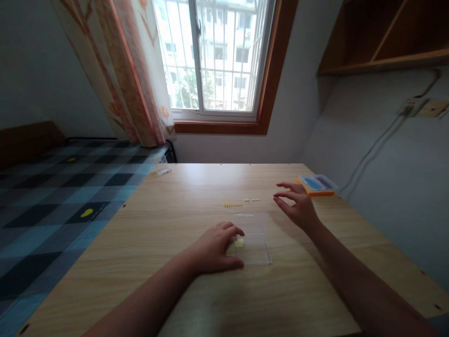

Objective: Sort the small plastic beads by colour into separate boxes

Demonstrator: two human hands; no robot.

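Note:
My left hand [224, 245] rests on the table around the left side of a clear plastic box [257, 252], thumb at its near edge and a finger at its far edge. Inside the box, close to those fingers, lies a small pale yellow block [239, 243]. My right hand [294, 203] hovers above the table to the right, thumb and index fingertips pinched on a tiny pale speck too small to name. Beyond the box runs a row of small yellow pieces [233, 205], with several tiny cream pieces [255, 200] to its right.
Behind my right hand, an orange case with a transparent lid [317, 184] sits at the table's right edge. A scrap of clear plastic [163, 171] lies at the far left corner. A checked bed [87, 187] adjoins the wooden table [168, 224] on the left.

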